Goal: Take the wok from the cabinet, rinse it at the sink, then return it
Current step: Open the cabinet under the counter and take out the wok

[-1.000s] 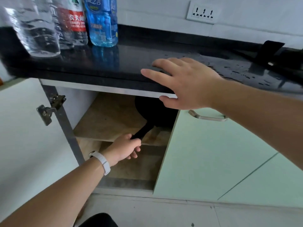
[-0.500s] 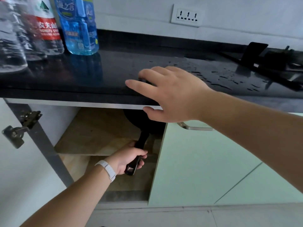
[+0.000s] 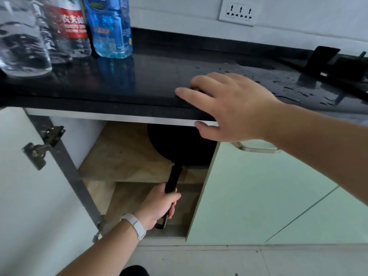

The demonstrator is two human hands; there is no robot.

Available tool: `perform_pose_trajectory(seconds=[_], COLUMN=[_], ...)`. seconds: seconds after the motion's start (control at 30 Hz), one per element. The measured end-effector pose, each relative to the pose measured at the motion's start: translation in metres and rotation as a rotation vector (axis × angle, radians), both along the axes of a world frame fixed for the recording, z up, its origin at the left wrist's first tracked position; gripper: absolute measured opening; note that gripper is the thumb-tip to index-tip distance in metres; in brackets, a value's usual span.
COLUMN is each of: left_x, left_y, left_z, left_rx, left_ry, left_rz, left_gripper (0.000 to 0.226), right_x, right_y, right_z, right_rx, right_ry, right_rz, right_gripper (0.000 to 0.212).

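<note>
A black wok (image 3: pixel 179 148) sits on the upper wooden shelf (image 3: pixel 119 156) inside the open cabinet, its right part hidden behind the closed door. Its long black handle sticks out past the shelf's front edge. My left hand (image 3: pixel 159 206), a white band on the wrist, is closed around that handle. My right hand (image 3: pixel 229 106) lies flat on the front edge of the black countertop (image 3: pixel 139 76), fingers spread, thumb under the lip, holding nothing.
The white cabinet door (image 3: pixel 20 196) stands open at the left with its hinge (image 3: pixel 41 146) exposed. A pale green door (image 3: pixel 258 196) with a metal handle is closed at the right. Water bottles (image 3: pixel 109 26) stand at the counter's back left. Water drops and a black stove (image 3: pixel 338 64) lie at the right.
My left hand has pulled the wok toward me; more of the pan and handle now shows past the shelf edge. My right hand stays on the counter edge.
</note>
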State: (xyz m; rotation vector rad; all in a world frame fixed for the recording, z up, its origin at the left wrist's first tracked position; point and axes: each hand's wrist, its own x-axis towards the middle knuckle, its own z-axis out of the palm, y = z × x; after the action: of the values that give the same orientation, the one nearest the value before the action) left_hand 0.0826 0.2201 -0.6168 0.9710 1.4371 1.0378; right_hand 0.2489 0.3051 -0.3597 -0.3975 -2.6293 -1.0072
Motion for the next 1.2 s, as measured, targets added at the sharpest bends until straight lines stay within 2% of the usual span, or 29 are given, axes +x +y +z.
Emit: perform_pose_trajectory(seconds=[0.5,0.83,1.03,1.2], left_x=[-0.031,-0.031,-0.029,-0.028], left_y=[-0.079,-0.128,-0.169,-0.204], left_z=[0.010,0.013,0.016,0.016], left_rx=[-0.011,0.003,-0.004,-0.022], left_ry=[0.026,0.145,0.168,0.200], left_rz=[0.042,0.043,0.039,0.090], left_gripper=[0.007,0.009,0.007,0.009], right_x=[-0.002,-0.003,0.006,0.017], right_y=[-0.013,-0.032,-0.066,-0.113], right_z=[0.005,0.012,-0.018,-0.051], right_rx=[-0.054,-0.130,-0.218,-0.298], right_ry=[-0.048,-0.086,0.077,0.250], right_rz=[-0.173,-0.316,-0.380,-0.334], right_gripper=[0.069,0.071,0.074,0.058])
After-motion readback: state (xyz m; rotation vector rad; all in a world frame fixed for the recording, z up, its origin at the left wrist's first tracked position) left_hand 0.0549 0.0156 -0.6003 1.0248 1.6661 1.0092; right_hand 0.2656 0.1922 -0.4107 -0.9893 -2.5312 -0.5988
